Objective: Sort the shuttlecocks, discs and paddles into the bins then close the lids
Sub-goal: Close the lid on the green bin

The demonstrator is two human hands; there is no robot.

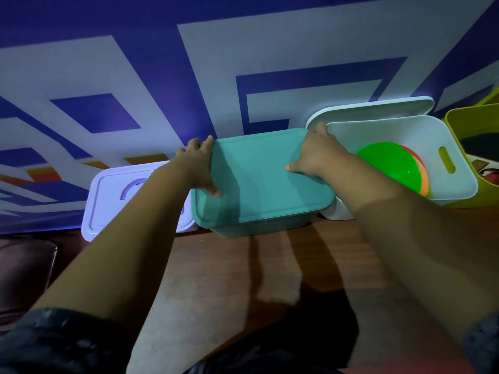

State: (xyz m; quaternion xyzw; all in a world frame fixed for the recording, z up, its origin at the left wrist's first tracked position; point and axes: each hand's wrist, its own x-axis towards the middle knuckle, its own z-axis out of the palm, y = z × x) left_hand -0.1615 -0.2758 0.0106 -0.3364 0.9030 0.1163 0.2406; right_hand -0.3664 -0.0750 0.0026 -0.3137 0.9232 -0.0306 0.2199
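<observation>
Ok, back wall (135, 63): blue and white block pattern, fills the whole top. Brown wooden table (243, 265) below it, with 4 bins in a row against the wall.

Teal bin (256, 228) sits in the middle. Its teal lid (256, 171) lies flat on top and looks seated on the rim. Contents are hidden.

White bin (405, 128) is just beside it on the right, touching or nearly so, and uncovered. Its white lid (378, 106) stands tilted behind it against the wall. There is a slot handle in the right end wall.

Lavender bin (113, 190) is on the left, lid on, with an arched handle recess on top. The left forearm crosses over part of it.

Yellow-green bin (464, 117) is at the far right, cut off by the frame. There is dark stuff inside and I can't tell what.

The discs (388, 163) are a stack inside the white bin, green on top with orange and red edges showing under it.

Left hand (197, 168) holds the lid's left edge: fingers curled over the far corner, thumb pressed on top. Right hand (316, 155) is the same on the right edge, fingers hooked over the far corner by the white bin, thumb flat on the lid. Both arms are stretched out.
</observation>
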